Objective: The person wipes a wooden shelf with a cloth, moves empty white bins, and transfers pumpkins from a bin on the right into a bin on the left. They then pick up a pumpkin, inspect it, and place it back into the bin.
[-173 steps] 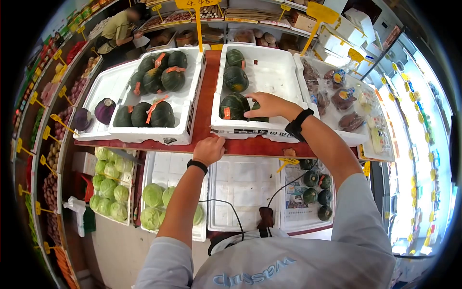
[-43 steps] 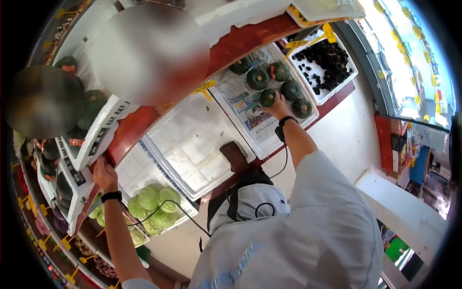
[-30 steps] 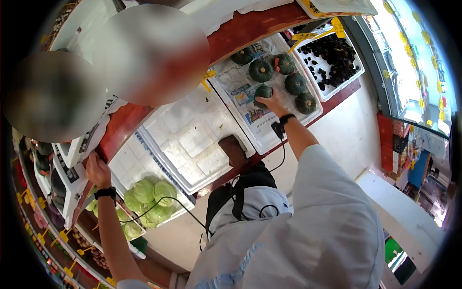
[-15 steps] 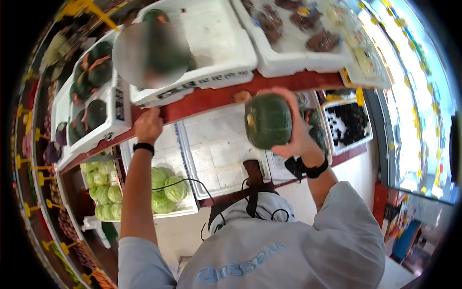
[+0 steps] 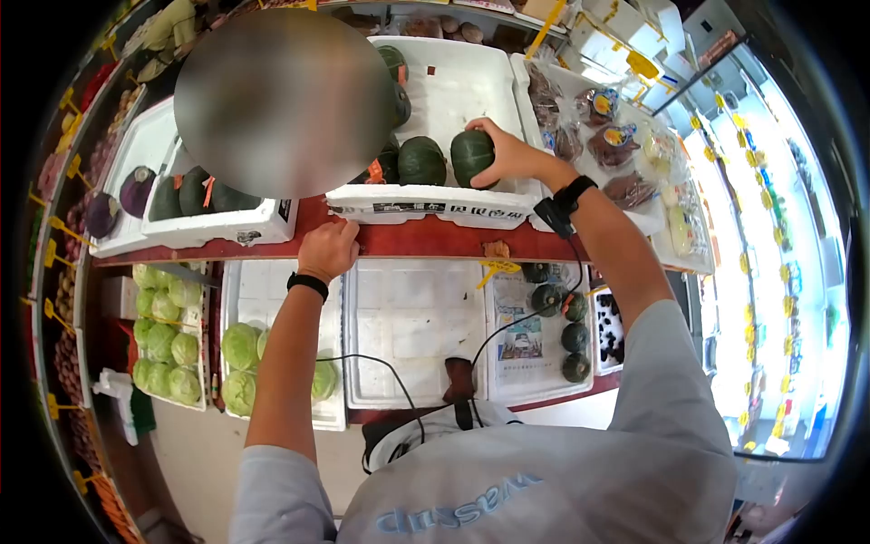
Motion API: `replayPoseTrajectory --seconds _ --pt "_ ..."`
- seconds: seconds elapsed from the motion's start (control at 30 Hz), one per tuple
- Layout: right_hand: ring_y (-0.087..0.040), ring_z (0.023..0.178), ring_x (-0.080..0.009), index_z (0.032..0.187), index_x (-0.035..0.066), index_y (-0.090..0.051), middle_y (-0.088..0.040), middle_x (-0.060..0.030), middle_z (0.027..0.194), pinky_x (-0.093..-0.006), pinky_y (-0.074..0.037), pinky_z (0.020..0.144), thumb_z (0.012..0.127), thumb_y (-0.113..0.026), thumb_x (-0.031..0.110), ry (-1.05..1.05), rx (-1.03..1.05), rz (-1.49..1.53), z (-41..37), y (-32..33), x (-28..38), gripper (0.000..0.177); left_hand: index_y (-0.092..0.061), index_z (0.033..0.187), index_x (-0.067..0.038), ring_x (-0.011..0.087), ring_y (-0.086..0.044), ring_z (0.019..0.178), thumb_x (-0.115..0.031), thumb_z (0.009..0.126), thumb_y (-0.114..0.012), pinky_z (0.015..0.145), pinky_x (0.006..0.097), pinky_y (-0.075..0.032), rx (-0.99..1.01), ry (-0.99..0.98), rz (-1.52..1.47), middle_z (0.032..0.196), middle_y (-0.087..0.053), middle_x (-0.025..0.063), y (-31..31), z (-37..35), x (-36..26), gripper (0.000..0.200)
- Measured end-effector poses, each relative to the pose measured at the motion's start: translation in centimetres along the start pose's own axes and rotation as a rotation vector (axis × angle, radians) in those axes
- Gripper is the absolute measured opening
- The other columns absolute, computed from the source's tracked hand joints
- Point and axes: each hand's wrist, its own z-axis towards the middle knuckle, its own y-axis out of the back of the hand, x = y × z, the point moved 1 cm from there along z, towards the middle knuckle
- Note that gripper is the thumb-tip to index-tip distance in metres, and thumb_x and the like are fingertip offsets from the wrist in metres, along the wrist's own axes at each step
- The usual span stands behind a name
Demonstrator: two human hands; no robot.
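My right hand (image 5: 504,152) is closed around a dark green kabocha squash (image 5: 471,158), at the front right inside a white foam box (image 5: 467,77). Left of it sits a second kabocha squash (image 5: 421,161), with a small gap between them. More squashes, some with orange tape, stand along that box's left side, partly hidden by a blurred disc. My left hand (image 5: 328,248) rests with curled fingers on the front edge of the red shelf (image 5: 408,238), below the box's left corner.
Another foam box (image 5: 258,222) with dark green squashes stands left, near purple eggplants (image 5: 136,190). Bagged produce (image 5: 612,143) lies right. Cabbages (image 5: 163,340), a white tray (image 5: 412,335) and small squashes (image 5: 575,337) are on the lower level. A black cable (image 5: 535,315) hangs before me.
My right hand has carried the squash up and forward from over the lower trays into the foam box. My left hand stays at the shelf edge. The view has shifted.
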Motion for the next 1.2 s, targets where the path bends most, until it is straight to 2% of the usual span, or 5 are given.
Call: replayPoseTrajectory --seconds 0.47,0.77,0.83,1.07,1.2 --pt "-0.047 0.118 -0.0278 0.139 0.009 -0.028 -0.046 -0.0208 0.128 -0.0333 -0.038 0.098 0.067 -0.080 0.038 -0.177 0.188 0.137 0.6 -1.1 -0.2 0.094 -0.054 0.082 -0.008 0.0273 -0.059 0.064 -0.010 0.068 -0.056 0.053 0.0400 -0.050 0.029 0.017 -0.022 0.065 -0.056 0.0076 -0.2 -0.1 0.2 0.014" --pt "-0.042 0.124 -0.0309 0.138 0.003 -0.032 -0.042 -0.0239 0.133 -0.0348 -0.034 0.103 0.084 -0.062 0.049 -0.110 0.030 0.008 0.1 -1.5 -0.3 0.077 -0.053 0.082 -0.010 0.0259 -0.060 0.063 -0.013 0.069 -0.059 0.052 0.0397 -0.050 0.037 0.009 -0.010 0.065 -0.058 0.0066 -0.4 -0.2 0.2 0.015" --pt "-0.039 0.127 -0.0282 0.138 0.005 -0.032 -0.041 -0.0150 0.138 -0.0343 -0.032 0.104 0.090 -0.057 0.039 -0.087 -0.077 0.034 -0.1 -0.9 -0.2 0.064 -0.053 0.081 -0.010 0.0259 -0.060 0.064 -0.012 0.069 -0.059 0.053 0.0396 -0.050 0.031 0.005 -0.014 0.065 -0.058 0.0066 -0.3 -0.1 0.2 0.015" --pt "-0.051 0.074 -0.0108 0.088 -0.003 -0.060 -0.062 -0.0037 0.084 -0.0250 -0.044 0.072 0.096 -0.041 0.016 0.145 -0.415 0.194 -13.7 0.8 3.9 0.027 -0.052 0.079 -0.009 0.0272 -0.059 0.064 -0.010 0.067 -0.059 0.054 0.0405 -0.049 0.044 -0.003 -0.004 0.067 -0.057 0.0082 0.3 0.4 -0.4 0.014" --pt "-0.058 0.083 -0.0114 0.091 0.002 -0.058 -0.063 -0.0041 0.087 -0.0244 -0.045 0.076 0.094 -0.041 0.009 -0.192 -0.592 0.428 -24.7 -3.5 -1.8 0.018 -0.054 0.085 -0.009 0.0304 -0.059 0.065 -0.009 0.069 -0.058 0.057 0.0421 -0.049 0.076 -0.025 0.020 0.068 -0.057 0.0115 -0.8 -0.2 0.5 0.017"
